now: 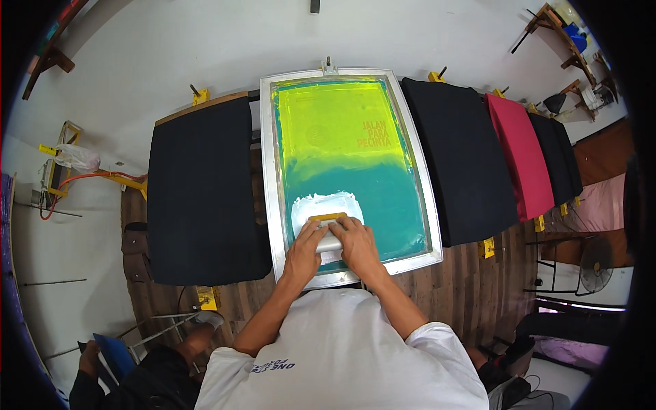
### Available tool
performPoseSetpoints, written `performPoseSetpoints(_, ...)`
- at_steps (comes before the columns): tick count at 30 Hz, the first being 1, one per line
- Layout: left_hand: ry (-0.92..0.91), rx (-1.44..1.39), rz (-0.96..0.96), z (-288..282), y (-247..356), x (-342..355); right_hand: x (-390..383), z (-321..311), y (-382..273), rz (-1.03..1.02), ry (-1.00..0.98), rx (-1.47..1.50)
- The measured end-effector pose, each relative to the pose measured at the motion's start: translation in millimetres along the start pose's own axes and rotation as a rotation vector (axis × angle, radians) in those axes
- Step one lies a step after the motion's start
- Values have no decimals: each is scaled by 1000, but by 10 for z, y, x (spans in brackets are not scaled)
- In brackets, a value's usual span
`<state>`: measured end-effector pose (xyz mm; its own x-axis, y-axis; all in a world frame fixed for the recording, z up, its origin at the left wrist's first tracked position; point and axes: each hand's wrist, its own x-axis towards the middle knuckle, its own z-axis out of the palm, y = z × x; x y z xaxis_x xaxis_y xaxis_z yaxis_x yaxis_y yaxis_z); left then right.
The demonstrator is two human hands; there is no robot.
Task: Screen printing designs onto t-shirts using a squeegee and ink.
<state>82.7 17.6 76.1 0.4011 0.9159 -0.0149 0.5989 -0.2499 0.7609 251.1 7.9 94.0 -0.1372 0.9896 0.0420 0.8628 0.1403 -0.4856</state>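
Note:
A metal-framed printing screen [269, 178] lies flat in front of me, its mesh yellow-green at the far end and teal near me. A pool of white ink [324, 203] sits on the near part of the mesh. A squeegee with a wooden handle [326, 219] stands at the near edge of that ink. My left hand [304, 251] and my right hand [357, 246] both grip the squeegee, side by side, fingers curled over its top.
Black fabric on a board [201, 191] lies left of the screen. To the right lie another black piece [465, 164], a red one [521, 154] and a further black one [557, 157]. A person [137, 369] crouches at lower left. A fan [596, 263] stands at right.

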Motion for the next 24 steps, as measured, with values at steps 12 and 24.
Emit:
performPoseSetpoints(12,4,-37,9,-33,68,-8,42,-70,41,32,-188,42)
performPoseSetpoints(24,11,-38,2,-53,96,-45,-49,-49,-39,-1,2,19)
